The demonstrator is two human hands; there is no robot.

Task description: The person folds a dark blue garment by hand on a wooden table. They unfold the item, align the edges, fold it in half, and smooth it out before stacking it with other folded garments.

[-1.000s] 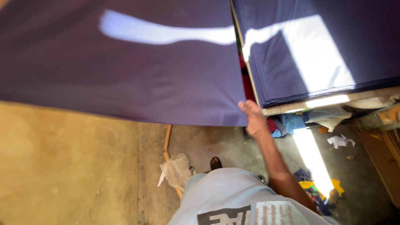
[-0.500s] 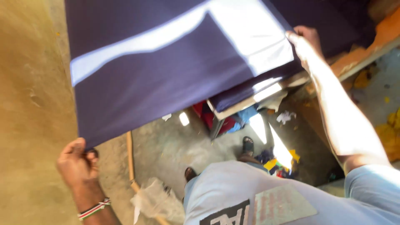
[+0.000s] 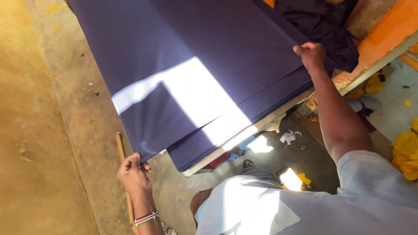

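Navy cloth [image 3: 196, 74]: large sheet, spread over the worktop [image 3: 374, 48], near edge overhanging. Left hand [image 3: 133, 174]: grip closed on the lower corner. Right hand [image 3: 310, 54]: grip pinching the far edge. Step: laying the sheet flat; next likely calls for even tension, edges squared.

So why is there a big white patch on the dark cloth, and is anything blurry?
In the head view, hard sunlight falls on the dark blue cloth, washing a blocky patch almost white; more glare hits the grey shirt. The left hand and right hand gripping the cloth's edge look fairly sharp, and the concrete floor at the left looks yellowish and soft.
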